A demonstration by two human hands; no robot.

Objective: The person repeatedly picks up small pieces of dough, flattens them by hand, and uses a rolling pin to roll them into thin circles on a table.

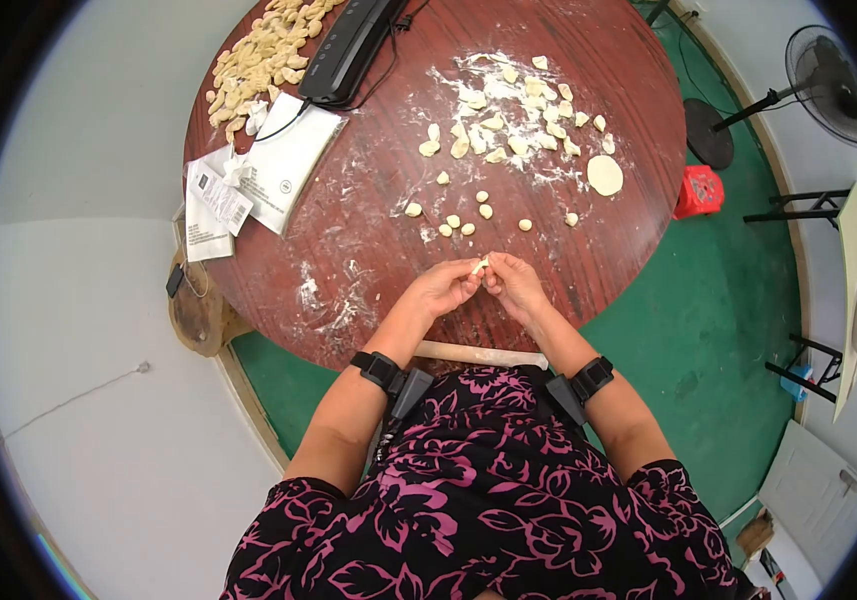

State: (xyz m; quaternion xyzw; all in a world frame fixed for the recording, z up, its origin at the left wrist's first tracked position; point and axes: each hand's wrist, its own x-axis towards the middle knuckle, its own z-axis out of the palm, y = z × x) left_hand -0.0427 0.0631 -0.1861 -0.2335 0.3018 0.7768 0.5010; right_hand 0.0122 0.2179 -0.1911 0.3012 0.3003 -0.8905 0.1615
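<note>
Between the fingertips of my left hand point(451, 285) and my right hand point(514, 284) is a small pale piece of dough point(480, 266), pinched by both over the near part of the round table point(368, 215). Several small dough balls point(485, 212) lie just beyond my hands. Farther off, many dough pieces point(518, 145) rest on a floury patch. A flat round wrapper point(604, 175) lies to their right. The wooden rolling pin point(468, 353) is at the table's near edge, below my wrists.
A black appliance point(348, 50) with a cable, white packets point(283, 165) and a heap of shaped dough pieces point(266, 60) occupy the table's far left. Right of the table are a red stool point(698, 191) and a standing fan point(833, 85). A wooden stump point(198, 315) stands at left.
</note>
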